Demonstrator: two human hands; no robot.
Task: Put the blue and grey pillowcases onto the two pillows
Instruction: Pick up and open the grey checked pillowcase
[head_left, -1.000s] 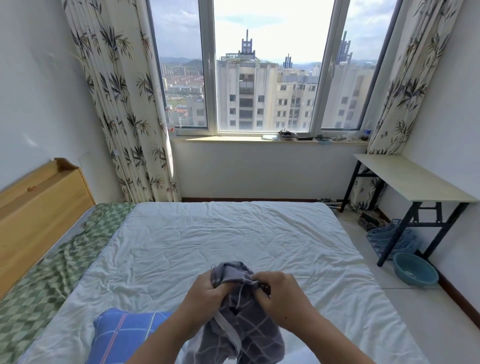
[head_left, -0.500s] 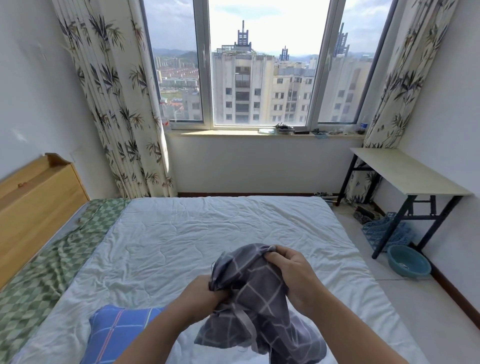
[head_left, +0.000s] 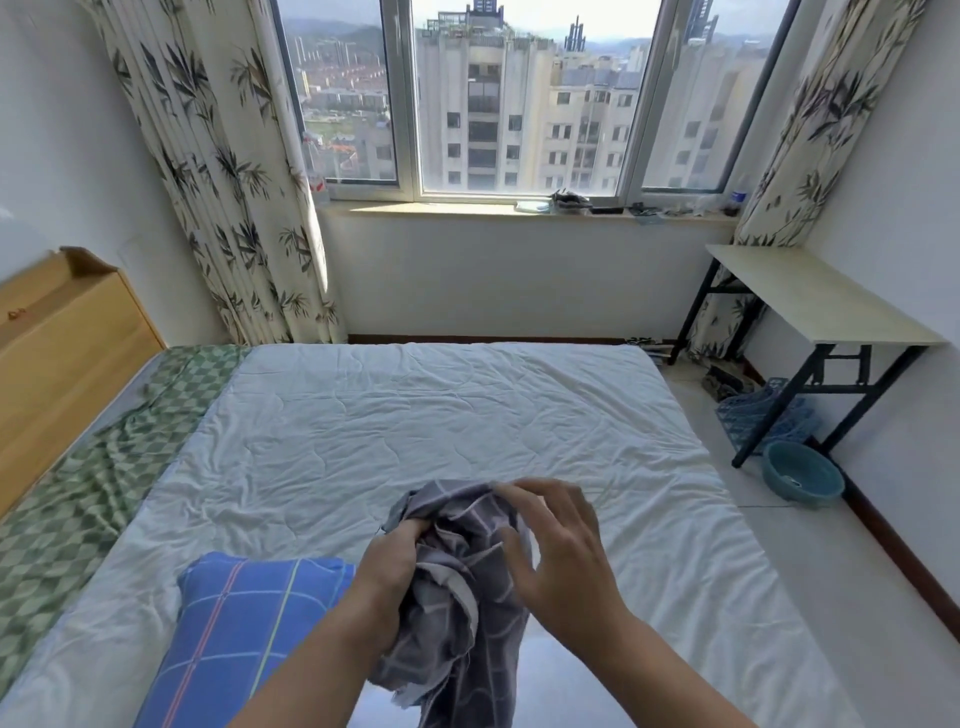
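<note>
A bunched grey checked pillowcase (head_left: 457, 587) hangs in the air above the bed's near edge. My left hand (head_left: 392, 566) grips a fold on its left side. My right hand (head_left: 558, 545) is blurred and lies over the cloth's right side, fingers spread and curved onto the fabric; whether they pinch it is unclear. A pillow in a blue checked case (head_left: 244, 639) lies on the bed just left of my left forearm. No second bare pillow shows in the head view.
The bed carries a wrinkled white quilt (head_left: 441, 415) and a green checked sheet (head_left: 78, 493) by the wooden headboard (head_left: 57, 353). To the right stand a folding table (head_left: 810, 301), a blue crate (head_left: 763, 415) and a teal basin (head_left: 802, 470) on the floor.
The camera has tilted downward. My right hand has shifted on the grey pillowcase, from gripping its top to lying spread over its right side. My left hand keeps its grip.
</note>
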